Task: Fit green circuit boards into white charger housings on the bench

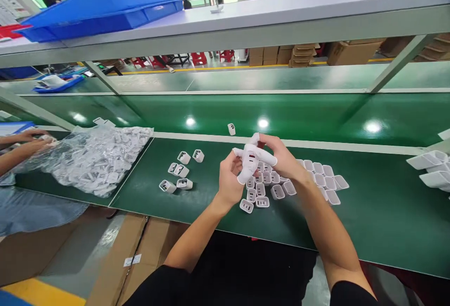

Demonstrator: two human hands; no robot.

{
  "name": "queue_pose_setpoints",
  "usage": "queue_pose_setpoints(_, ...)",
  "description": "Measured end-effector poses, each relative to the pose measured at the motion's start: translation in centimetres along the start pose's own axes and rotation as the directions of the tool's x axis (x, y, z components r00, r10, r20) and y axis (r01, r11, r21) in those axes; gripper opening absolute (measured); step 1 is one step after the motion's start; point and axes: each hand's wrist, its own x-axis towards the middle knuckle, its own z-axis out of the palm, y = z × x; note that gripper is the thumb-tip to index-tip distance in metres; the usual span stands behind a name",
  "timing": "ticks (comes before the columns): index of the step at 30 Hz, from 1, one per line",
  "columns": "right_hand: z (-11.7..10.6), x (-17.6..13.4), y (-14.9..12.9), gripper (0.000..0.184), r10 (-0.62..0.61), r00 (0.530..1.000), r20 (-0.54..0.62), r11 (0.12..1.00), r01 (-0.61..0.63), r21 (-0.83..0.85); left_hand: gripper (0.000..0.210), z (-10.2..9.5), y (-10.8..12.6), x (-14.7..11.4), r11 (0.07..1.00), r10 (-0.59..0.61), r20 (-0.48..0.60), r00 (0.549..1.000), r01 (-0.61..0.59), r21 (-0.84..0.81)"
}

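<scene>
My left hand (229, 180) and my right hand (282, 157) meet over the bench, with white covers on several fingertips. Between those fingers is a white plastic charger shell (251, 158) with dark slots in its end, partly covered by the fingers. Under and beside my hands, similar shells (262, 202) stand close together, slotted ends visible. To the right of my right forearm lies a block of open white cases (329, 183). Several white pieces with dark parts inside (184, 183) are scattered left of my left hand.
A clear bag of white parts (101, 156) lies at left, near another person's hands (33, 144). One white piece (231, 129) sits beyond the pale strip. Blue trays (105, 8) rest on the shelf (281, 13) above. White cases (431, 167) are stacked at far right.
</scene>
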Motion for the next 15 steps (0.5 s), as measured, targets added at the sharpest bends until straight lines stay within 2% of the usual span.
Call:
queue_pose_setpoints(3,0.3,-0.4,-0.5,0.036,-0.006,0.995,0.097,0.999,0.011,-0.050,0.048,-0.8,0.0,-0.9,0.998,0.013,0.022,1.000,-0.015,0.055)
queue_pose_setpoints(6,0.7,-0.5,-0.7,0.041,-0.036,0.983,0.182,0.999,0.031,0.029,0.042,-1.3,0.1,-1.7,0.994,0.046,0.048,0.998,-0.051,0.096)
queue_pose_setpoints(9,1.3,-0.5,-0.5,0.037,-0.073,0.977,0.200,0.993,0.051,0.110,0.041,-1.6,0.3,-2.1,0.989,0.082,0.030,0.996,-0.085,0.123)
queue_pose_setpoints(15,2.1,-0.3,0.1,0.035,-0.095,0.971,0.221,0.987,0.062,0.150,0.042,-1.8,0.6,-2.0,0.980,0.132,0.027,0.991,-0.135,0.145)
